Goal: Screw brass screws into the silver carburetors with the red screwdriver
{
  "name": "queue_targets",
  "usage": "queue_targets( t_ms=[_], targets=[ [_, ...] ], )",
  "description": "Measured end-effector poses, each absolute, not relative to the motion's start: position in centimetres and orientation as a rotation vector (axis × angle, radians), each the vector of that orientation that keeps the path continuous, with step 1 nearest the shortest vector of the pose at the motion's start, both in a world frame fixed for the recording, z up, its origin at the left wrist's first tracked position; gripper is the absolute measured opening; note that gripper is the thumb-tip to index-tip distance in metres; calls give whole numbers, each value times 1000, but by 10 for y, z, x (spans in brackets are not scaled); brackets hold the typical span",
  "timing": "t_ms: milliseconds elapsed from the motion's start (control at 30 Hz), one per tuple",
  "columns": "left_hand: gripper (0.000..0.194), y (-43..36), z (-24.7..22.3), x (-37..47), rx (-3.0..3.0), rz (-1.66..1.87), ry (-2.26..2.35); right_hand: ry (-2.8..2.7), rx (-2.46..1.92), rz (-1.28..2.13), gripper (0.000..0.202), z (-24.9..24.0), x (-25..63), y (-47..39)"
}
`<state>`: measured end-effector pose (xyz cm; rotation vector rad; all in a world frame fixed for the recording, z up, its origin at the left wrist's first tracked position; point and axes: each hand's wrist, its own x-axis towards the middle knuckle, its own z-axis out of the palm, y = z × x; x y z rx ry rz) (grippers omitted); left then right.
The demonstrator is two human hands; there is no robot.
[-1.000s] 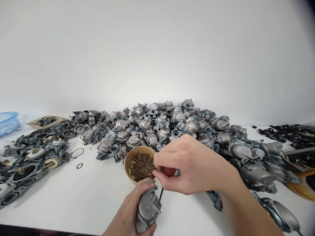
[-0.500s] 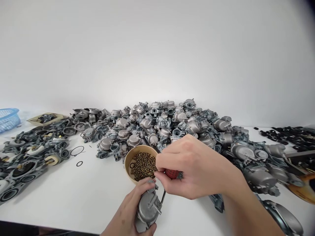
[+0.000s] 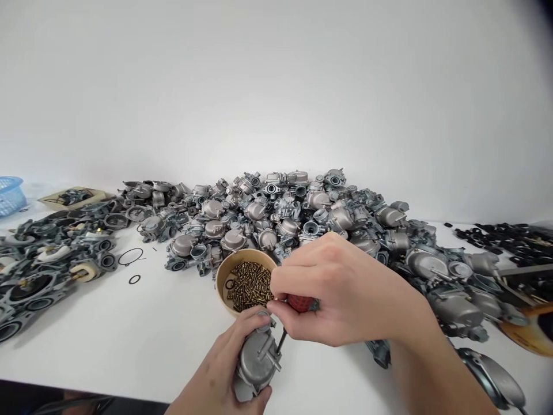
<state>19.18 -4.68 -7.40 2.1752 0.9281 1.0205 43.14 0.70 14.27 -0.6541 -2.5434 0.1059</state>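
Note:
Near the table's front edge, my left hand [image 3: 220, 366] is wrapped round a grey metal carburetor [image 3: 258, 360], its rounded float bowl facing up. My right hand [image 3: 332, 291] is closed on the red handle of a screwdriver [image 3: 301, 302]. The screwdriver's dark shaft slants down to the right edge of the carburetor, and its tip meets the rim there; the screw under it is too small to make out. Just beyond the carburetor stands a round tan bowl [image 3: 221, 278] holding many small brass-coloured screws [image 3: 250, 285].
A big heap of carburetors [image 3: 263, 213] lies along the wall. Opened carburetor bodies [image 3: 52, 259] spread over the left, beside a black O-ring [image 3: 135, 279]. Black rubber parts [image 3: 496, 236] lie at the far right, a blue basket [image 3: 11, 196] at the far left.
The view has shifted slightly, so most things sit a little higher and further left. Both hands keep their holds; the screwdriver is still against the carburetor's edge.

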Motion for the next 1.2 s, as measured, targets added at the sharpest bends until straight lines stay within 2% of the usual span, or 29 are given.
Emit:
queue_targets(
  t_ms=[300,433,633,700,767,800,867,900,1000,1100,1200],
  targets=[
    [103,-48,-74,191,2209,1010,960,-2575,-726,298,34,143,433,9],
    [97,-48,-77,189,2177,943,999,-2661,-695,382,7,151,438,6],
    [89,-46,-79,187,2145,938,992,-2728,-581,600,26,163,444,-1],
    [92,-46,-77,189,2154,950,976,-2737,-576,600,25,163,443,-2],
    [100,-46,-75,191,2172,978,944,-2723,-625,555,9,161,439,-4],
    [104,-46,-74,191,2176,988,935,-2710,-674,521,7,159,437,-5],
    [109,-46,-74,192,2179,999,923,-2691,-802,465,27,158,434,-6],
    [110,-47,-74,192,2180,1001,920,-2690,-854,451,29,159,434,-6],
    [109,-46,-72,193,2178,1010,915,-2709,-846,490,13,164,437,-9],
    [108,-46,-69,193,2173,1038,890,-2725,-728,554,27,167,438,-11],
    [109,-47,-68,194,2167,1053,887,-2717,-851,483,2,165,433,-12]
  ],
)
